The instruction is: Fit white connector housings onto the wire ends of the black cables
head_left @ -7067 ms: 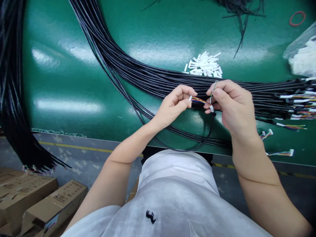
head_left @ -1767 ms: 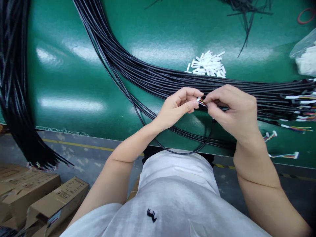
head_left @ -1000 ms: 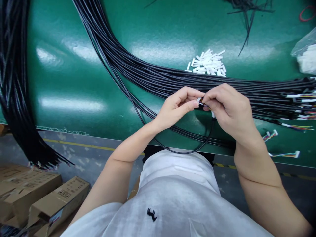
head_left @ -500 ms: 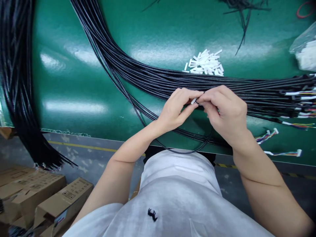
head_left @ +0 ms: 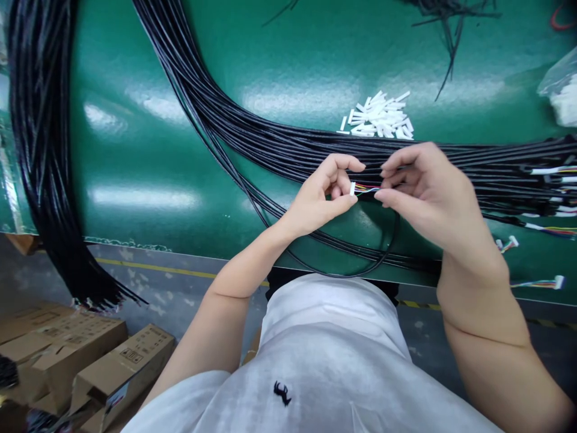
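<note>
My left hand (head_left: 321,193) pinches a small white connector housing (head_left: 352,189) between thumb and fingers. Thin coloured wires (head_left: 367,189) run from the housing to my right hand (head_left: 424,191), whose thumb and fingertips pinch them. These wires belong to a black cable (head_left: 360,269) that loops down below both hands, near the table's front edge. Both hands hover just over a thick bundle of black cables (head_left: 252,141) lying across the green table (head_left: 144,138).
A heap of loose white housings (head_left: 378,117) lies behind my hands. Finished cable ends with white connectors (head_left: 547,174) fan out at right, a clear bag of white parts (head_left: 563,96) beyond them. Black cables (head_left: 40,150) hang off the left edge over cardboard boxes (head_left: 81,367).
My hands, pressed together at the housing half a second ago, have drawn slightly apart, so the coloured wires show between them. The right fingers have loosened and spread. The camera shifted a little.
</note>
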Tool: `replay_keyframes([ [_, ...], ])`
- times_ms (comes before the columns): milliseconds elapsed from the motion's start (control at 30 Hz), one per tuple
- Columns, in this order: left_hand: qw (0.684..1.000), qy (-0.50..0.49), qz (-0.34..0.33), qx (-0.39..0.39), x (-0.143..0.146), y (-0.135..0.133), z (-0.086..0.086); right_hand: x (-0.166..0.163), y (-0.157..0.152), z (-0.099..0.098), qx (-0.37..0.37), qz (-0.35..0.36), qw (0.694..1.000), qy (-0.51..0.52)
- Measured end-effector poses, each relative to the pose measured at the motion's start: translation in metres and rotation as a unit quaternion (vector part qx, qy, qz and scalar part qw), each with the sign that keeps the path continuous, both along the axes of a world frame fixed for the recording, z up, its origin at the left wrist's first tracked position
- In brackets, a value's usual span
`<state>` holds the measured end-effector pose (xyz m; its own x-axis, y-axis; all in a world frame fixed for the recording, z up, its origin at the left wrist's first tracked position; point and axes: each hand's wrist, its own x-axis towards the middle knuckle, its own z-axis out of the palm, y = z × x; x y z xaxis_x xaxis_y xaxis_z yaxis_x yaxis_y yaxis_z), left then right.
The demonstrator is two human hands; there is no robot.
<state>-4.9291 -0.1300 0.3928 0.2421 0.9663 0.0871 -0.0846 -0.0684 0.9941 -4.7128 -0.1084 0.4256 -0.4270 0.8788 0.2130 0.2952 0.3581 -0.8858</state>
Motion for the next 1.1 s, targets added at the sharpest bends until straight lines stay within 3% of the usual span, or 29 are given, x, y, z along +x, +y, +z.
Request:
replay_keyframes([
  [133, 0.999, -0.025, 0.001, -0.027, -0.003, 0.002, -0.002, -0.001, 0.001, 0.000, 0.017, -0.016, 1.000, -0.005],
  [267, 0.998, -0.051, 0.036, -0.031, -0.005, 0.006, -0.010, 0.000, 0.003, 0.000, -0.102, 0.030, 0.994, 0.030],
  [367, 0.998, -0.046, 0.036, -0.038, -0.005, 0.006, -0.014, -0.001, 0.003, 0.002, -0.125, 0.007, 0.992, 0.033],
  [667, 0.992, -0.059, -0.076, -0.083, 0.005, -0.004, -0.002, -0.008, -0.001, -0.009, -0.004, -0.045, 0.999, 0.007],
  [867, 0.995, -0.051, -0.063, -0.056, 0.001, -0.001, -0.004, -0.010, -0.005, -0.005, 0.076, -0.057, 0.995, -0.018],
  [1100, 0.995, -0.073, -0.034, -0.057, 0.000, 0.000, 0.000, -0.014, -0.011, 0.002, 0.122, 0.002, 0.992, -0.021],
])
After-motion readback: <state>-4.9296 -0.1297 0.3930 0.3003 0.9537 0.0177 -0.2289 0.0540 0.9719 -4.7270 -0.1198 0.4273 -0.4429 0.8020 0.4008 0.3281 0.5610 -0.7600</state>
